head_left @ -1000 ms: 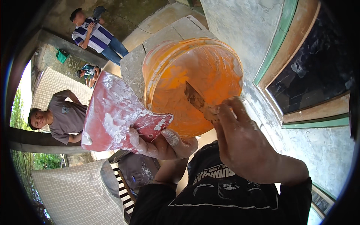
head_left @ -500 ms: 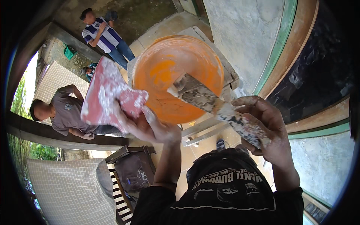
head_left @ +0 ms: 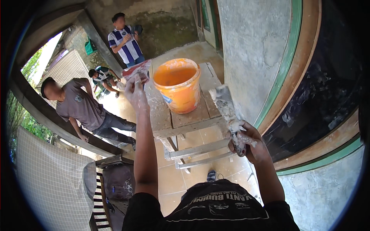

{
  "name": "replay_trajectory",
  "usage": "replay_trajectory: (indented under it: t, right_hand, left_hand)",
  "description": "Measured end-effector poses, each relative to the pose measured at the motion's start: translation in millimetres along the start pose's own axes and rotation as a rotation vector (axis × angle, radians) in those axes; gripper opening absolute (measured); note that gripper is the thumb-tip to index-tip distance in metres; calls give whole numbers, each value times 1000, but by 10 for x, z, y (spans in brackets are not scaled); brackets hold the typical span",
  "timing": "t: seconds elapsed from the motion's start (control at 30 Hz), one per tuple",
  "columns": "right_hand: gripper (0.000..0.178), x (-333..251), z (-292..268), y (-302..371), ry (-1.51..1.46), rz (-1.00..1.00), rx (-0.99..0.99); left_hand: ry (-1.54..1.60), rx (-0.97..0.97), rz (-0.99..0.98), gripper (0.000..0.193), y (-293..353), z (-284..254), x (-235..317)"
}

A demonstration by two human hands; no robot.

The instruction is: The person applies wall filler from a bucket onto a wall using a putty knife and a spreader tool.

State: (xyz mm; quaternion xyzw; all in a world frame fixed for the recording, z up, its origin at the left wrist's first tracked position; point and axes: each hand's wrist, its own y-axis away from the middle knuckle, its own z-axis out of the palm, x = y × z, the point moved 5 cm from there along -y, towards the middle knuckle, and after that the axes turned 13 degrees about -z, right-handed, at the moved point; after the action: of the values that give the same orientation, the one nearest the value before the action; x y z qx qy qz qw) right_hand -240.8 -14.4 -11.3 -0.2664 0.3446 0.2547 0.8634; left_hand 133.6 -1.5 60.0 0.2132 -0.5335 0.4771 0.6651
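My left hand [head_left: 136, 92] is raised left of the orange bucket [head_left: 181, 98], its fingers closed on a flat reddish-pink board [head_left: 137, 70] smeared with white paste. The board is seen nearly edge-on, so most of its face is hidden. On the right, my right hand [head_left: 250, 143] grips the handle of a putty knife [head_left: 225, 106]. Its wide blade points up and away, coated in whitish paste, and is apart from the bucket. The bucket stands upright, its rim and inner wall streaked with white residue.
A wooden bench [head_left: 158, 115] carries the bucket. Along the right runs a grey wall [head_left: 256, 46] with a green-and-brown framed dark pane [head_left: 308, 104]. A person in brown [head_left: 83, 102] and one in stripes [head_left: 127, 42] stand at left and back; another crouches beyond. A dark chair [head_left: 119, 179] is lower left.
Both hands have drawn apart and away from over the bucket. The pink board has tilted to nearly edge-on, and the putty knife has moved right. My view has lifted, showing more of the bench.
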Motion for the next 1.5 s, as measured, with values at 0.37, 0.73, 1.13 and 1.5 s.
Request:
replay_trajectory:
  t: [0.37,0.73,1.13,1.5]
  right_hand:
    - [36,-402,-379,599,788,-456,90]
    - [27,-660,-579,1312,1393,-626,154]
    - [21,-663,-681,2308,614,87,304]
    - [22,-749,-803,2530,353,84,320]
  left_hand:
    - [51,-642,-355,27,2149,328,307]
    - [67,-994,-704,57,2938,483,101]
    - [-121,-821,-616,34,3504,350,-182]
    - [-825,-1097,-106,15,3989,231,-384]
